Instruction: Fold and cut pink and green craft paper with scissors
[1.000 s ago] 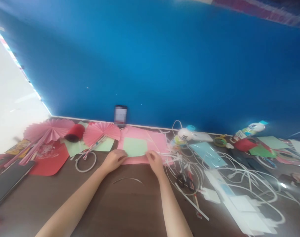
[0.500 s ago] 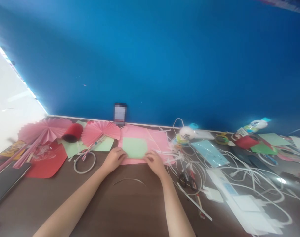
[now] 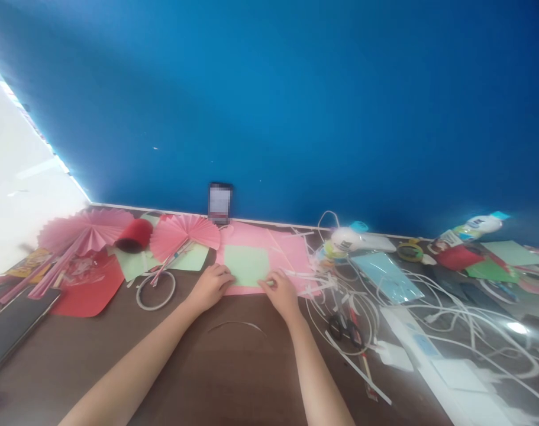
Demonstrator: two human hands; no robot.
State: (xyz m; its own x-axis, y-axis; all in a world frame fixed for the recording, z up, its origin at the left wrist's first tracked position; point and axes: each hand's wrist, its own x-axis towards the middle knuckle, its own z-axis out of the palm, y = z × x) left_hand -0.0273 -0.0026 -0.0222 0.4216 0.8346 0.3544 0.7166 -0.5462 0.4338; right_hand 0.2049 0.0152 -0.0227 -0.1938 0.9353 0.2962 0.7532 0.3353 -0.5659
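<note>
In the head view, I see the green paper (image 3: 247, 265) lying on the pink sheet (image 3: 291, 251). At that sheet's near edge, the left hand (image 3: 212, 286) curls its fingers close together, whether gripping I can't tell, while the right hand (image 3: 281, 292) pinches the paper's corner; just left of the sheet lies a pink fan (image 3: 183, 232).
</note>
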